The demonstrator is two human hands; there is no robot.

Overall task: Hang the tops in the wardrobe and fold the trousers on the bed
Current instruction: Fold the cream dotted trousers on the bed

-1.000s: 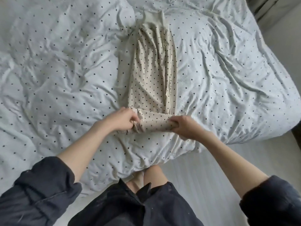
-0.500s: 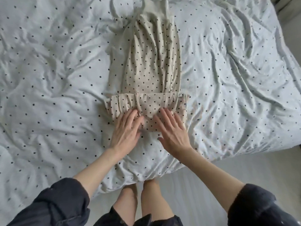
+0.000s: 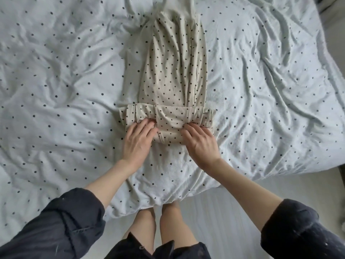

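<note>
Cream trousers with black dots (image 3: 173, 71) lie lengthwise on the bed, their far end at the top edge of the view. Their near end is folded over into a thick band (image 3: 168, 116) across the width. My left hand (image 3: 138, 141) rests on the band's left part, its fingers fairly straight and its fingertips pressed into a crease. My right hand (image 3: 200, 144) does the same on the right part. A strip of the fold shows between the two hands. No tops or wardrobe are in view.
The bed carries a rumpled white duvet with black dots (image 3: 65, 90), which hangs over the near edge by my legs. Pale floor (image 3: 233, 212) runs along the bed's right side, with a dark edge of furniture at far right.
Both hands gripped the trousers' near end and turned it over away from me. They then flattened on the fold and have now slid apart, fingertips pressing into its crease.
</note>
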